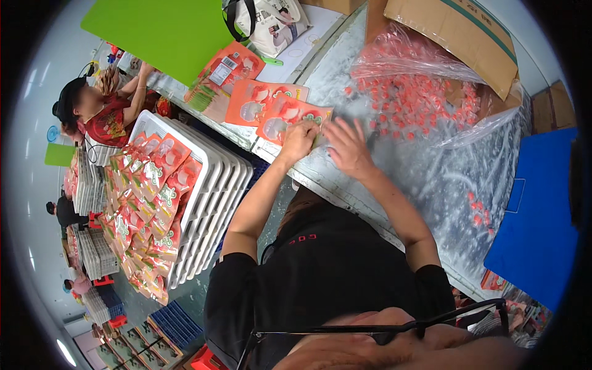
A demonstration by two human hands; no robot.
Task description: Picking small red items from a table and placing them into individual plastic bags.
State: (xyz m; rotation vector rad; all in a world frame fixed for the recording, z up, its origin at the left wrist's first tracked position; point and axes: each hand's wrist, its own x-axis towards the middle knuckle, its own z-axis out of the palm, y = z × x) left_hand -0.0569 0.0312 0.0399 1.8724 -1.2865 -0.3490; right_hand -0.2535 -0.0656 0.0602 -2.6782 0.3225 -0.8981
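My left hand (300, 140) is closed at the right-hand edge of a red printed pouch (277, 127) that lies at the table's front edge. The fingers pinch the pouch's edge; the thumb side is partly hidden. Just right of it, my right hand (349, 148) hovers low over the table, fingers spread, with nothing seen in it. Its fingertips are close to the pouch's end; whether they touch it I cannot tell. A second red pouch (243, 98) lies partly under the first, and behind it another red pouch (231, 66) shows a white label.
Small red-capped pieces (407, 105) spill from a clear plastic bag at a cardboard box (459, 31). Several more lie by a blue board (533, 209). Stacked white trays (213, 179) full of pouches stand left. A green board (154, 31), tote bag (274, 28) and co-worker (105, 117) are beyond.
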